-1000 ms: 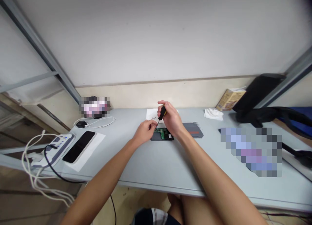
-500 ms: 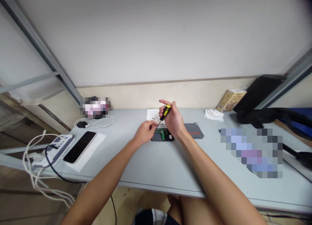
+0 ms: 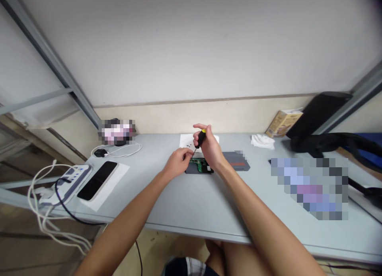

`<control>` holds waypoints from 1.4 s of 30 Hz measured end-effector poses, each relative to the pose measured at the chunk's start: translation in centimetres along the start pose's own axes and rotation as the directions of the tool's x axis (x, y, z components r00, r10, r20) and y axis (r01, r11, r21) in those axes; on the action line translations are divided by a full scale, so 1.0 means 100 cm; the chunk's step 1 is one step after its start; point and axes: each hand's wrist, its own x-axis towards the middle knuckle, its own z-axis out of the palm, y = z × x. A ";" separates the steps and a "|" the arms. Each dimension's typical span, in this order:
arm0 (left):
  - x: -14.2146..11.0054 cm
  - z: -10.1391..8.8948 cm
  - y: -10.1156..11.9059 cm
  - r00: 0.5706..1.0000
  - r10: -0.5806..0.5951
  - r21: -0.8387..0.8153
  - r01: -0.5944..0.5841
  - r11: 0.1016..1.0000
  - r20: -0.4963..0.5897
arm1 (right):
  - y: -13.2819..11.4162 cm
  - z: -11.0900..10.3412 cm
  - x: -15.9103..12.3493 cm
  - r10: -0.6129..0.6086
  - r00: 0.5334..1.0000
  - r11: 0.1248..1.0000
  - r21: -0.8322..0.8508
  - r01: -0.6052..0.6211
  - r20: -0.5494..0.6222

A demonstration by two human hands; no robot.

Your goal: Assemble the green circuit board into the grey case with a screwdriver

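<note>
A small dark device (image 3: 199, 168) with a green circuit board showing lies open on the grey table (image 3: 185, 200). My right hand (image 3: 209, 148) is closed round a black and yellow screwdriver (image 3: 201, 138), whose tip points down at the board's left end. My left hand (image 3: 178, 160) rests at the device's left edge, its fingers pinched beside the screwdriver tip. Whether they hold anything is too small to make out. A white sheet (image 3: 186, 140) with tiny dark screws on it lies just behind the hands.
A dark grey cover plate (image 3: 237, 161) lies right of the device. At the left sit a phone (image 3: 97, 179) on white paper, a power strip (image 3: 67, 182) with cables and a white cord (image 3: 121, 150). At the back right are crumpled tissue (image 3: 262, 141), a cardboard box (image 3: 283, 122) and black gear (image 3: 325, 128).
My right hand has rolled the screwdriver handle between its fingers, so its yellow side showed and turned away again. My left hand and the device have stayed in place.
</note>
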 end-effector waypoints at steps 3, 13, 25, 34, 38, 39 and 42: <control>0.000 -0.001 0.000 1.000 0.003 0.007 -0.003 1.000 0.005 | -0.002 -0.001 -0.001 -0.015 1.000 0.997 -0.069 0.015 0.007; -0.001 0.000 -0.001 0.999 -0.037 -0.005 0.037 0.999 -0.007 | 0.015 -0.009 0.004 -0.034 0.992 0.994 -0.106 0.021 -0.119; -0.002 -0.002 -0.001 0.999 0.005 -0.061 -0.003 0.998 0.045 | -0.041 -0.045 0.010 -0.320 0.906 0.940 -0.210 0.267 -0.277; -0.003 -0.027 0.012 0.983 0.026 -0.084 -0.010 0.996 0.183 | -0.072 -0.106 -0.034 0.166 0.967 0.299 -0.944 0.137 0.193; -0.005 -0.048 0.013 0.895 -0.007 -0.014 0.014 1.000 0.446 | -0.069 -0.128 -0.041 0.450 0.884 0.052 -0.992 0.117 0.128; -0.006 -0.051 0.013 0.878 -0.010 0.003 0.010 1.000 0.479 | -0.071 -0.131 -0.041 0.461 0.880 0.026 -0.993 0.113 0.112; -0.007 -0.053 0.010 0.874 -0.004 -0.001 0.005 1.000 0.487 | -0.079 -0.132 -0.037 0.482 0.871 0.042 -0.996 0.083 0.093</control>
